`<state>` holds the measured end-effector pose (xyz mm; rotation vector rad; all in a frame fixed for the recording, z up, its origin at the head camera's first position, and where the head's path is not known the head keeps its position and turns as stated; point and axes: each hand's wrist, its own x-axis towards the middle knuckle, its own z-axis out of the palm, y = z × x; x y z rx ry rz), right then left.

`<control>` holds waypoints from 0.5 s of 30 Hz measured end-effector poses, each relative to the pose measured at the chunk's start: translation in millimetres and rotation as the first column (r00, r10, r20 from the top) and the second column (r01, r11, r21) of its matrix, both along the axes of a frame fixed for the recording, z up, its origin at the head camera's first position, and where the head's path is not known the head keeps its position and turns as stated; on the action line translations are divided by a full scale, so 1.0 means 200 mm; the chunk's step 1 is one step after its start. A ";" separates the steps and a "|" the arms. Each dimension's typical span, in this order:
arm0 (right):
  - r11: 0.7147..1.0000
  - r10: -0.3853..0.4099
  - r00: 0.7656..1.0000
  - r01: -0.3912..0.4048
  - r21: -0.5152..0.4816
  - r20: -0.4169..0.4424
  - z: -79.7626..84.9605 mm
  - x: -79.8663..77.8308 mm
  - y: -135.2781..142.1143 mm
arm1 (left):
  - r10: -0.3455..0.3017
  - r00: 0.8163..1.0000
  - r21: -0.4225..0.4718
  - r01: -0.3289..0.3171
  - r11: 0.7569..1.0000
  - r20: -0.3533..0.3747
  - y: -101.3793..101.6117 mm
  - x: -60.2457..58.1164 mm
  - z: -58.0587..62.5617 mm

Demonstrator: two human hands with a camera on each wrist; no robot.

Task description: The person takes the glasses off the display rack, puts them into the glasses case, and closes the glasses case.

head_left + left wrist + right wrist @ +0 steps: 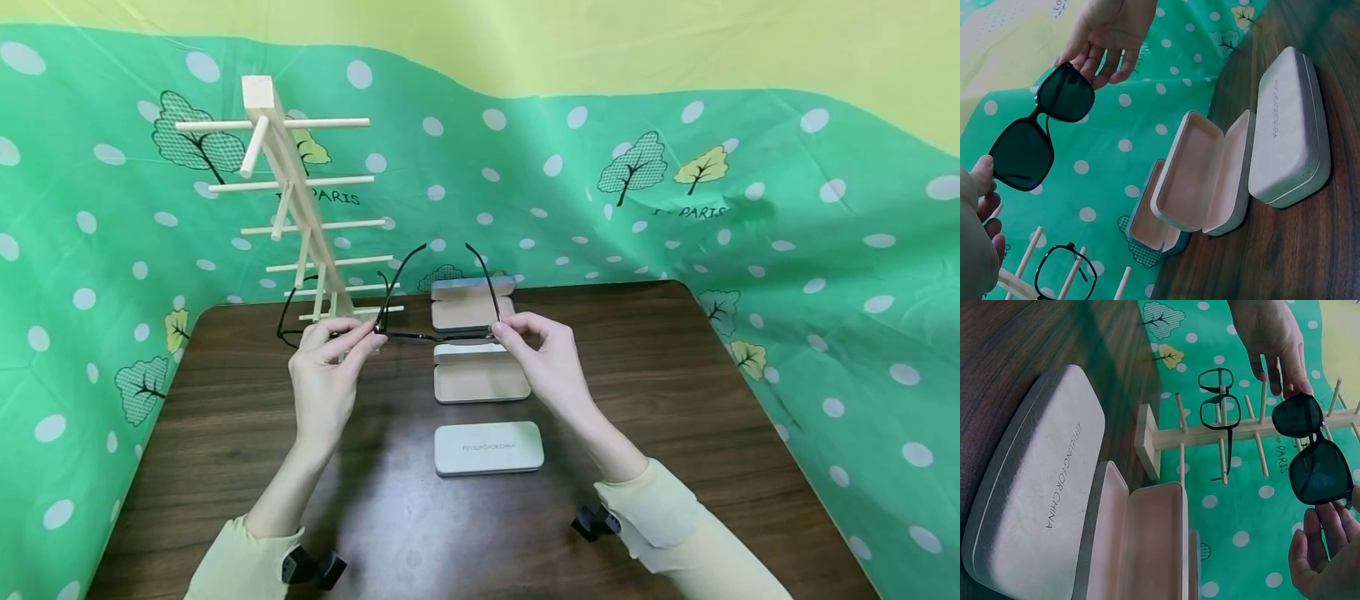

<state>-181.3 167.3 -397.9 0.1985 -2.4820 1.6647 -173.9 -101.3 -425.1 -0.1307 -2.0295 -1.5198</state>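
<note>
Both hands hold a pair of black sunglasses (438, 338) up above the table, one at each end of the frame. My left hand (324, 379) pinches the left corner by the hinge, and my right hand (551, 367) pinches the right corner. The temples are unfolded and point away from me. Dark lenses (1022, 153) show in the left wrist view. Below and beyond the sunglasses lie an open glasses case (480, 383) and a second open case (471, 315) behind it. Nearer to me is a shut white glasses case (489, 450) with printed lettering.
A wooden peg stand (300, 200) rises at the back left, its pegs sticking out several ways. Black-framed glasses (1220, 412) hang low on it, near my left hand. A green dotted cloth (525, 167) surrounds the brown wooden table (645, 375) at the back and sides.
</note>
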 end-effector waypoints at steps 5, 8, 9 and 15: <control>1.000 -0.003 1.000 0.003 0.005 -0.003 0.00 0.00 0.00 | 0.006 0.999 -0.024 -0.007 1.000 -0.036 0.00 0.00 -0.01; 1.000 -0.002 1.000 0.002 0.004 -0.005 -0.01 0.00 0.01 | 0.001 1.000 -0.029 -0.002 1.000 -0.013 0.00 0.00 -0.01; 1.000 -0.002 1.000 0.002 0.004 -0.006 -0.01 0.00 0.01 | -0.007 1.000 -0.024 0.007 1.000 0.005 0.00 0.00 -0.01; 1.000 -0.007 1.000 0.007 -0.004 0.002 -0.01 0.00 0.01 | -0.075 0.984 0.072 0.064 0.995 0.159 0.00 0.01 0.01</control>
